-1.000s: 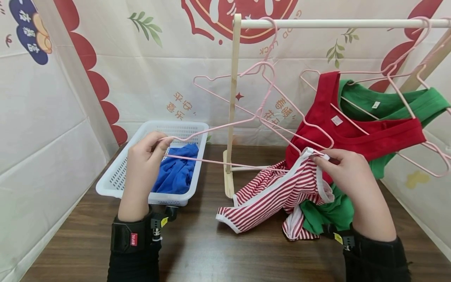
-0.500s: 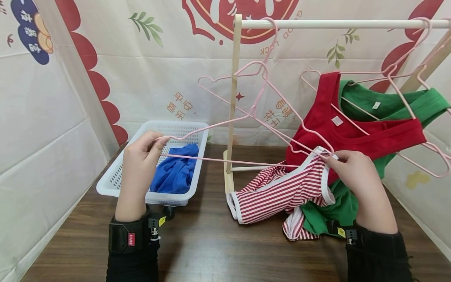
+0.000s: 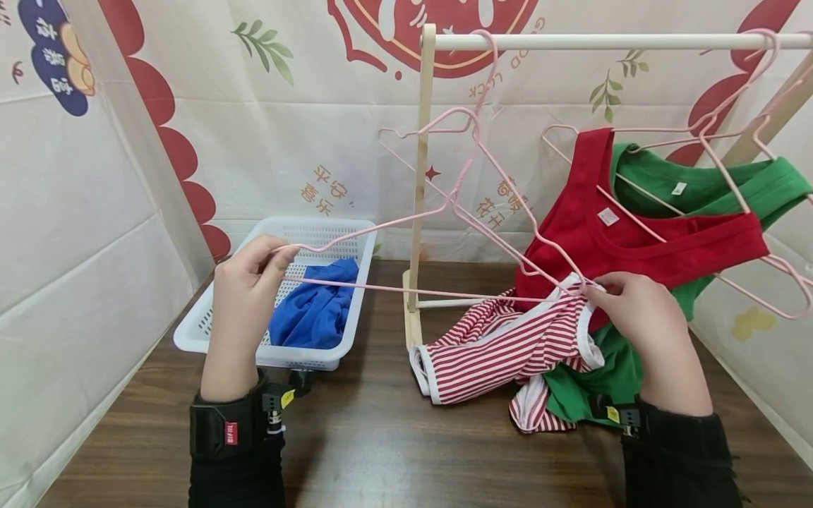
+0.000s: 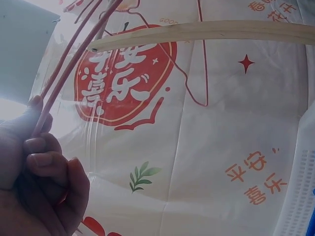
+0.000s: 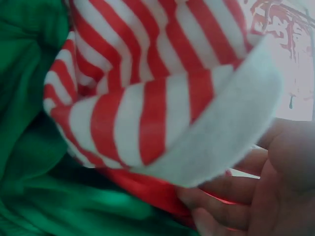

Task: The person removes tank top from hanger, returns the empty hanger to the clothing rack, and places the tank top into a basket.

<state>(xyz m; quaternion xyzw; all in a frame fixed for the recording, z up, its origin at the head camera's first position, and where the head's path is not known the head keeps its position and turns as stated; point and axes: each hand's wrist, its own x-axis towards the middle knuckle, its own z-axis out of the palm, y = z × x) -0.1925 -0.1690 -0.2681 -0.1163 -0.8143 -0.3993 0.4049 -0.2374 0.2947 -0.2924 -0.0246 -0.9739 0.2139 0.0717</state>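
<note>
My left hand point(image 3: 244, 289) pinches the left end of a pink wire hanger point(image 3: 464, 176), held tilted in front of the rack's post. In the left wrist view, its fingers curl around the pink wire point(image 4: 74, 64). At the hanger's other end my right hand point(image 3: 641, 310) pinches the white-trimmed strap of a red-and-white striped tank top point(image 3: 495, 360), and the hanger's tip meets that strap. The rest of the top droops onto the table. The right wrist view shows its striped cloth point(image 5: 152, 118) and white edging up close, with the fingertips partly behind the edging.
A wooden rack with a white rail point(image 3: 591, 43) stands behind. From it hang a bare pink hanger point(image 3: 508, 187), a red tank top point(image 3: 565, 219) and a green one point(image 3: 705, 185). A white basket point(image 3: 330, 361) with blue cloth point(image 3: 314, 310) is at left.
My left hand and the held hanger have shifted left. My right hand has moved right with the strap, bringing it around the hanger's tip. The bare hanger behind has turned on the rail.
</note>
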